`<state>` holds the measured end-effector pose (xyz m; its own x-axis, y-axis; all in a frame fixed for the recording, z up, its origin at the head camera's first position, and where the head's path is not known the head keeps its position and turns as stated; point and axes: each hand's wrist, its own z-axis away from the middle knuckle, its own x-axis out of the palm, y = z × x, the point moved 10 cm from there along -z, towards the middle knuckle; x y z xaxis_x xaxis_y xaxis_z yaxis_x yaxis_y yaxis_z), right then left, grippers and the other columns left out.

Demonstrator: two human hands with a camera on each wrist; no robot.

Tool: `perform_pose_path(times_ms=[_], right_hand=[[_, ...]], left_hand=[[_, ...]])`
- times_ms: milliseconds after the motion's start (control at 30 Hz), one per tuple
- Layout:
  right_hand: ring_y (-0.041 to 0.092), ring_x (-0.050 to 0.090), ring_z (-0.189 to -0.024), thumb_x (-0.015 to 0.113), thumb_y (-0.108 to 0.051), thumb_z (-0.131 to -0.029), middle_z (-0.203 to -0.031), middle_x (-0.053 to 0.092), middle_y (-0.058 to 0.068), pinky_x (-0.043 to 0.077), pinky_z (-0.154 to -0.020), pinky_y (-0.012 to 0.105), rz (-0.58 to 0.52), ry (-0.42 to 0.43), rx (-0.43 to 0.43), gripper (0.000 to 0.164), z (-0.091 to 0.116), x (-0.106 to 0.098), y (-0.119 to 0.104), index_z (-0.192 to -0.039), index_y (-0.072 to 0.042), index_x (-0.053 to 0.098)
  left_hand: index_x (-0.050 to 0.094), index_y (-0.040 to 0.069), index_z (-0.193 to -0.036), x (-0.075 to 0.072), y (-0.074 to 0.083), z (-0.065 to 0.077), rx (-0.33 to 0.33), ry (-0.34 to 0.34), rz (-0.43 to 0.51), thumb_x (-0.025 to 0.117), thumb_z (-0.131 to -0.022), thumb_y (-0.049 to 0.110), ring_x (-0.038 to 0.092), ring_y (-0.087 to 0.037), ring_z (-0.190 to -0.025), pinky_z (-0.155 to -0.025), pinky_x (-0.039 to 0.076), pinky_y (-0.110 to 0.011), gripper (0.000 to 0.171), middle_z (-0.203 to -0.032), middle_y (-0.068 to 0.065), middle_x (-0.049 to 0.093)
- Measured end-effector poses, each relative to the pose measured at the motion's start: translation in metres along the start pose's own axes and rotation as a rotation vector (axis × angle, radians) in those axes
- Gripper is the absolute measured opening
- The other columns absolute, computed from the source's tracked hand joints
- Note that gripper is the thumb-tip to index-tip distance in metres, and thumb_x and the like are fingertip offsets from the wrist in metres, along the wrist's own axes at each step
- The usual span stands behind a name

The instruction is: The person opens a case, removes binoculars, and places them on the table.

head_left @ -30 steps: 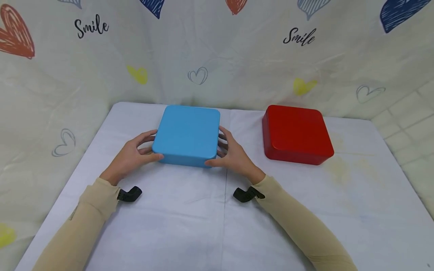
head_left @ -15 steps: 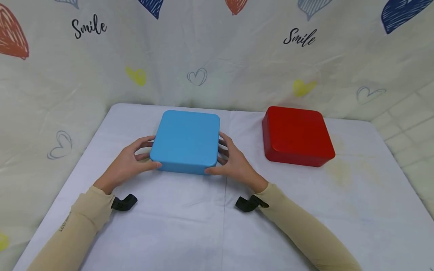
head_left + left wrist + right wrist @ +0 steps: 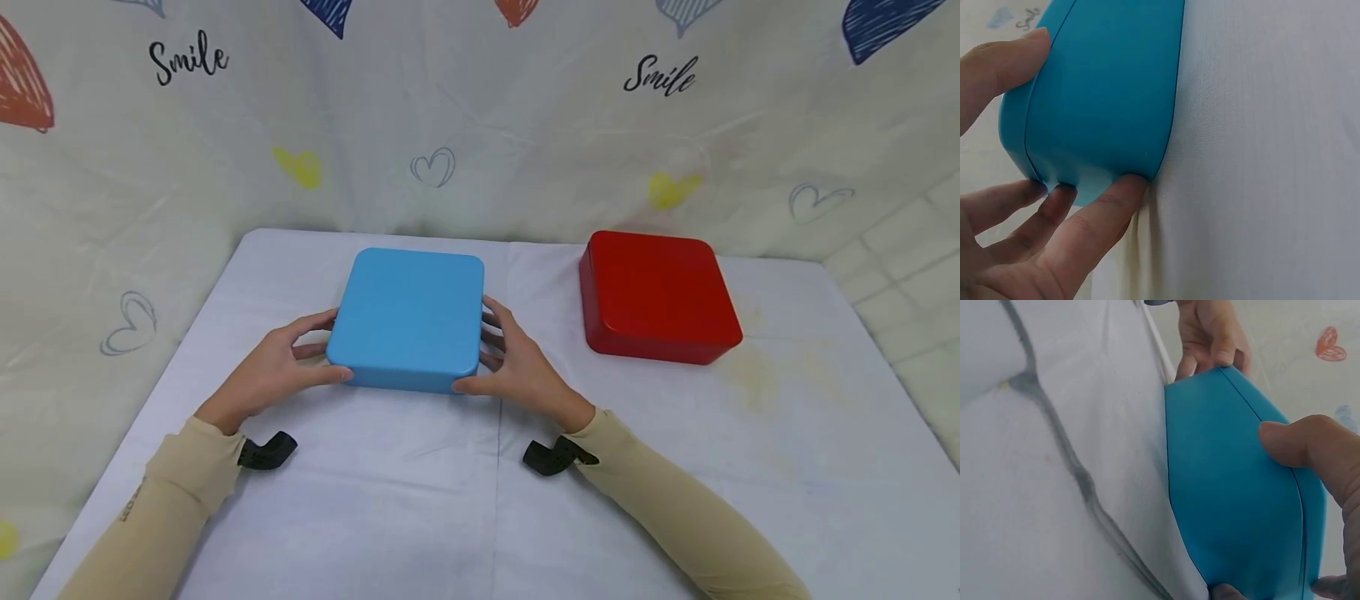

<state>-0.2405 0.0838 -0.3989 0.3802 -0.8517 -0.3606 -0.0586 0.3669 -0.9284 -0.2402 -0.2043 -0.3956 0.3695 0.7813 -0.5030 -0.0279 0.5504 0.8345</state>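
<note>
A light blue lidded box (image 3: 408, 321) with rounded corners lies flat on the white-covered table, left of the middle. My left hand (image 3: 258, 375) grips its near left corner, thumb on the front face and fingers along the left side. At the opposite corner my right hand (image 3: 528, 371) holds it the same way. In the left wrist view a seam runs round the blue box (image 3: 1097, 94) between lid and body, with the thumb by that seam. The right wrist view shows the right thumb (image 3: 1291, 440) pressing the front near the seam.
A red box (image 3: 660, 296) of similar shape stands at the back right of the table (image 3: 420, 500). Behind the table hangs a pale backdrop (image 3: 525, 125) printed with hearts and "Smile". Black curved pieces (image 3: 270, 450) stick out from both wrists.
Both hands have drawn the blue box toward the person and slightly left across the table, mostly in the first half second. The red box stays in place.
</note>
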Motion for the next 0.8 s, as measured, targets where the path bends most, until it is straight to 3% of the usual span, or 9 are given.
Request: perform_pose_path(times_ms=[333, 600, 800], right_hand=[[0.038, 0.04, -0.154, 0.09, -0.021, -0.079, -0.17, 0.027, 0.007, 0.049, -0.112, 0.05, -0.003, -0.006, 0.0, 0.116, 0.0038, 0.0026, -0.0031, -0.165, -0.03, 0.013], [0.039, 0.04, -0.153, 0.091, -0.021, -0.078, -0.17, 0.028, 0.007, 0.05, -0.111, 0.049, -0.013, -0.016, 0.002, 0.117, 0.0061, 0.0075, -0.005, -0.164, -0.03, 0.013], [0.038, 0.04, -0.153, 0.091, -0.021, -0.077, -0.17, 0.027, 0.006, 0.049, -0.111, 0.05, -0.01, -0.009, 0.024, 0.118, 0.007, 0.0062, -0.0031, -0.164, -0.03, 0.013]], left_hand=[[0.029, 0.02, -0.163, 0.0008, 0.0033, 0.0018, 0.025, -0.014, -0.021, 0.085, -0.085, 0.037, 0.047, -0.046, -0.147, -0.112, 0.048, -0.06, 0.098, -0.159, -0.012, 0.04], [0.028, 0.018, -0.163, -0.0005, 0.004, 0.006, 0.012, -0.034, -0.052, 0.085, -0.086, 0.038, 0.045, -0.046, -0.148, -0.11, 0.05, -0.059, 0.099, -0.17, -0.011, 0.03], [0.027, 0.019, -0.163, 0.0003, 0.0077, 0.0055, 0.012, -0.057, -0.054, 0.085, -0.085, 0.04, 0.047, -0.043, -0.147, -0.107, 0.053, -0.055, 0.1, -0.169, -0.009, 0.031]])
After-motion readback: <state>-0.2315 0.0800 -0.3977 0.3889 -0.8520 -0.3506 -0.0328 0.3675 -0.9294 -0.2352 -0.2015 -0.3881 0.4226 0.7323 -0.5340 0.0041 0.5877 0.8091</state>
